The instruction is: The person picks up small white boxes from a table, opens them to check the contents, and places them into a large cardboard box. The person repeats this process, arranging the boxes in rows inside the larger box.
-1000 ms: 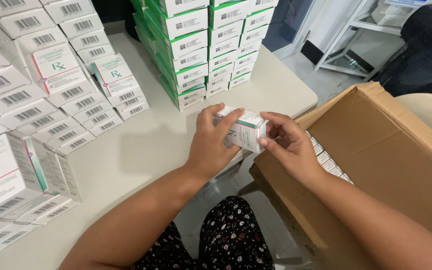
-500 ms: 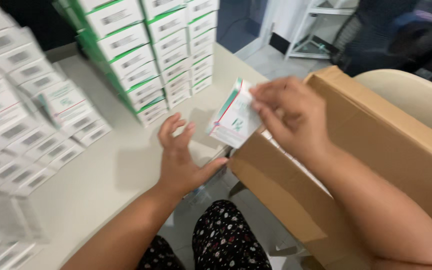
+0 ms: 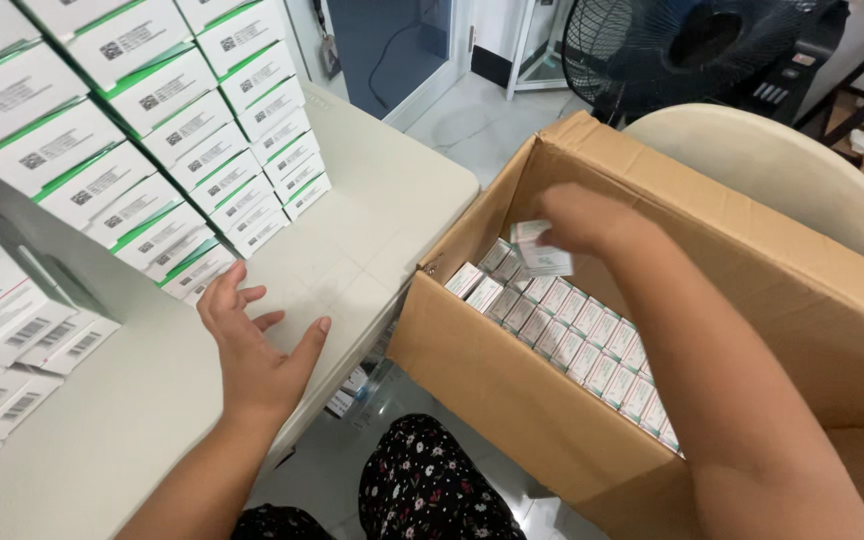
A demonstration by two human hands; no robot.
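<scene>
Cartons fill most of the view. A small white medicine carton with a green and red edge [image 3: 542, 250] is pinched in the right hand [image 3: 577, 215], which is reached down into the large brown corrugated cardboard box [image 3: 752, 270] at about three o'clock from the worktop. The carton is held just above the row of matching small white cartons [image 3: 572, 335] packed on edge along the box's near wall, over that row's far end, at roughly eleven o'clock within the box. The right hand's grip is narrow and closed on the carton's upper part (the fingertips are partly hidden behind it).

The left hand [image 3: 252, 350] is spread flat and wide, holding nothing, with the palm resting on the pale beige worktop [image 3: 372, 200] near its front edge. Stacks of white cartons with green stripes [image 3: 182, 120] stand well apart from it at eleven o'clock, and lower piles of white cartons [image 3: 12, 320] lie at nine o'clock.

For a neat placement, the held carton would best be turned to the same orientation as its neighbours, lined up with the open slot at the row's end, and lowered straight so that no standing carton is tipped. Pressure should be kept light, as thin card dents easily.
</scene>
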